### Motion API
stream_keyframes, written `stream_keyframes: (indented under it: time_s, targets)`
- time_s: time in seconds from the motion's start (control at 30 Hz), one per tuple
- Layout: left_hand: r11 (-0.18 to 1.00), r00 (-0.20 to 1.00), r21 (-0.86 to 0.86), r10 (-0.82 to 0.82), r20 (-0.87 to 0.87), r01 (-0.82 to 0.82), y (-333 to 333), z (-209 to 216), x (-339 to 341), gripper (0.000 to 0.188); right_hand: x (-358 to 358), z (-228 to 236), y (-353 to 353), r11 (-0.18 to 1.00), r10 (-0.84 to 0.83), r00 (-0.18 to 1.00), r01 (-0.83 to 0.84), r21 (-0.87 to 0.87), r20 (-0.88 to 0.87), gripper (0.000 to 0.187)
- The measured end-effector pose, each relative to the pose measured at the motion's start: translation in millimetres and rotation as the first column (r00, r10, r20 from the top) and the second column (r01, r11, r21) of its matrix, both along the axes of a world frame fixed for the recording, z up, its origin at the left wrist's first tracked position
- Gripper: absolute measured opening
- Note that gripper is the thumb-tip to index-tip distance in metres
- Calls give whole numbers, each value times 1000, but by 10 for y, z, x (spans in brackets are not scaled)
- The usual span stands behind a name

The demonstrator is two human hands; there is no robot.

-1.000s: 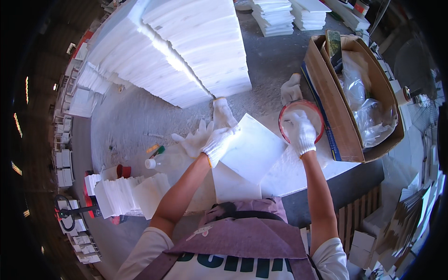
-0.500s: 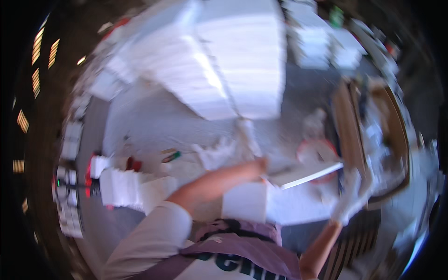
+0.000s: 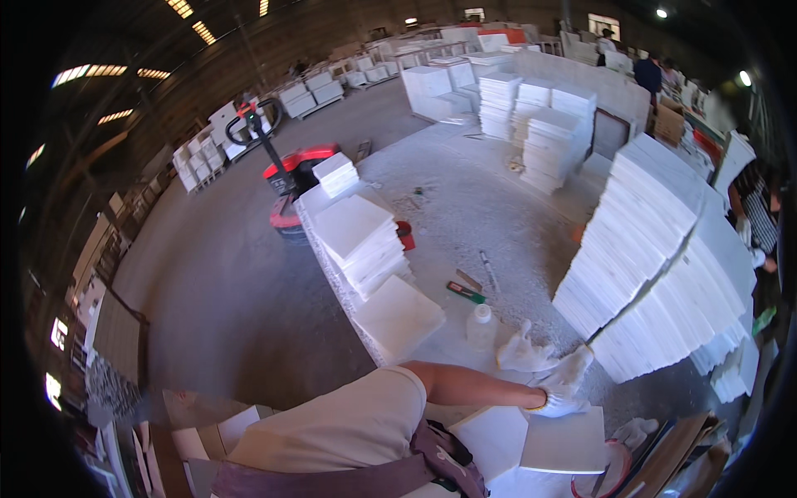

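Note:
My left hand [image 3: 566,388], in a white knitted glove, reaches across from the left with its fingers stretched out and nothing seen in them. Just below it is a pale square tile [image 3: 564,441], with another white slab [image 3: 491,436] to its left. A loose white glove [image 3: 525,350] lies beside the fingers. Left of that stands a translucent white bottle [image 3: 481,327]. A green box-shaped item [image 3: 466,291] and a thin pen-like stick [image 3: 490,271] lie farther back on the dusty table [image 3: 452,199]. My right hand is out of view.
Tall stacks of white tiles [image 3: 643,257] rise at the right. More tile piles [image 3: 359,241] line the table's left edge near a red cup [image 3: 404,235]. A red pallet jack [image 3: 290,170] stands beyond. Cardboard [image 3: 677,456] and a red-rimmed bucket [image 3: 618,465] are at lower right.
My view has swung left and up, bringing the hall floor and pallet jack into sight. My right hand and the slab beside it have left view. My left arm still reaches across.

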State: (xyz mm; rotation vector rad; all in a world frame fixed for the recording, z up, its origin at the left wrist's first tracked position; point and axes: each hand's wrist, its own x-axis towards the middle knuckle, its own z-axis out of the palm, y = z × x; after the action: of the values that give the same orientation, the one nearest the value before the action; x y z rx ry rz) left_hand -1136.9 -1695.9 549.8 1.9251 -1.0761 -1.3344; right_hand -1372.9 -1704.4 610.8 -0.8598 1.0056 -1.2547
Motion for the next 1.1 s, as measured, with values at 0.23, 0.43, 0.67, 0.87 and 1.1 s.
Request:
stream_keyframes:
  time_s: [0.23,0.43,0.67,0.87,1.1]
  targets:
    - [981,924,-149,-58,377,122,361,-488,217,48,86,-336,223,951,258,958,-275,144,127,23]
    - [932,862,-62,-303,407,357,625,40,201,53,-344,-806,494,907,295,911,-362,217,286,23]
    - [793,730,-9,-557,396,610,562,-145,267,54,-444,-819,1250,872,-86,990,22,490,110,25]
    - [763,515,66,-494,701,643,465,-139,74,55,-416,-1138,1773,900,53,997,-72,430,57,17]
    - [660,382,-117,-274,883,742,561,-294,88,47,7,-1211,2003,932,129,973,-52,358,-193,27]
